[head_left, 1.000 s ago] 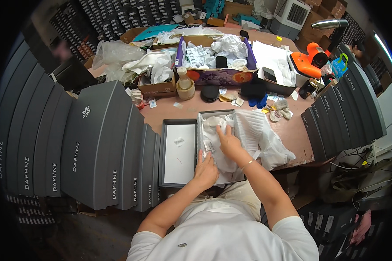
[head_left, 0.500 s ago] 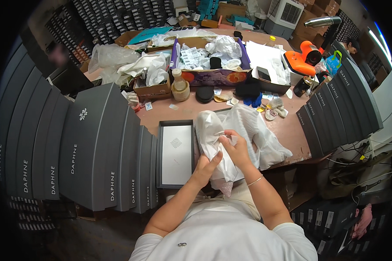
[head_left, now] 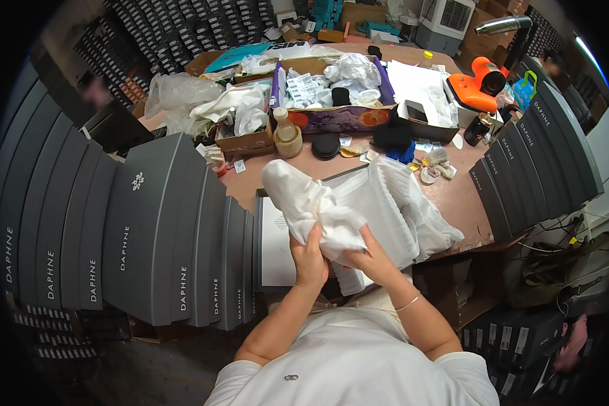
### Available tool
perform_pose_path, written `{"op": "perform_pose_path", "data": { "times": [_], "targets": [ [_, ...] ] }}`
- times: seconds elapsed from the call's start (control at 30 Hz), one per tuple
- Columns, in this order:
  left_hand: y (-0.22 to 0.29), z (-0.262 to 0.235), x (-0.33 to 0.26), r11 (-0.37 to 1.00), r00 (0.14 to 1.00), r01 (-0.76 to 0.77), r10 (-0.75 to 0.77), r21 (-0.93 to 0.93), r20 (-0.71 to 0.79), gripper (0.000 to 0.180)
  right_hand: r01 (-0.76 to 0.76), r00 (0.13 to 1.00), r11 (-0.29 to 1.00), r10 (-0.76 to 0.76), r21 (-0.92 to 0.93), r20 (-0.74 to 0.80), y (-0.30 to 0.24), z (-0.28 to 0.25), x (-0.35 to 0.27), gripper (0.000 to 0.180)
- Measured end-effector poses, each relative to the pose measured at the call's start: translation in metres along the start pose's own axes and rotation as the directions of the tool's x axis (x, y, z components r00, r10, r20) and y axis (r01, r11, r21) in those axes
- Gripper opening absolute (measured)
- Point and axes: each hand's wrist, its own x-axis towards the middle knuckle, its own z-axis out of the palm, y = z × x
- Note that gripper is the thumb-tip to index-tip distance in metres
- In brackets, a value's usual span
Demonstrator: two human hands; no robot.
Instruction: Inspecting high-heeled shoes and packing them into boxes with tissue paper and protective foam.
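Both hands grip a long bundle wrapped in crumpled white tissue paper (head_left: 292, 196), its rounded end pointing up and to the left. What lies inside the wrap is hidden. My left hand (head_left: 310, 260) closes round its lower left side, thumb on top. On the right side, my right hand (head_left: 375, 260) pinches the paper. Beneath the bundle lies an open dark grey box part with a white inside (head_left: 275, 254), partly covered. To the right, a ribbed white packing sheet (head_left: 386, 216) and more thin white wrap (head_left: 436, 233) spread over another box, mostly hidden.
Stacked dark grey boxes (head_left: 152, 250) stand at left, with another stack (head_left: 538, 162) at right. Farther back are a purple carton of paper (head_left: 338, 120), a bottle in a tape roll (head_left: 287, 139), a black round tin (head_left: 325, 145) and an orange device with a metal nozzle (head_left: 477, 88).
The bundle has swung up and left, over the open box part. My right hand has shifted lower along it, and the paper is now folded closer round it.
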Motion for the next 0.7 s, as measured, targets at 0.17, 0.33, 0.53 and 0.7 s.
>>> {"op": "perform_pose_path", "data": {
  "times": [0.17, 0.33, 0.53, 0.7],
  "targets": [
    [0.024, -0.021, -0.001, 0.877, 0.981, 0.165, -0.1, -0.452, 0.163, 0.057, -0.254, 0.966, 0.951, 0.239, 0.175, 0.1, -0.014, -0.016, -0.004, 0.044],
    [0.043, -0.034, 0.052, 0.912, 0.93, 0.331, -0.271, -0.243, 0.249, 0.044, 0.069, 0.997, 0.985, -0.066, 0.158, -0.03, 0.005, -0.027, -0.004, 0.051],
    [0.093, 0.0, 0.082, 0.993, 0.984, -0.098, 0.106, -0.064, 0.144, 0.039, 0.007, 0.993, 0.984, -0.027, -0.179, -0.111, -0.028, -0.057, 0.006, 0.063],
    [0.137, -0.023, 0.057, 0.68, 0.706, -0.692, 0.708, 0.241, 0.031, 0.042, 0.059, 0.971, 0.947, -0.128, -0.316, -0.2, -0.018, -0.07, 0.023, 0.06]
  ]
}}
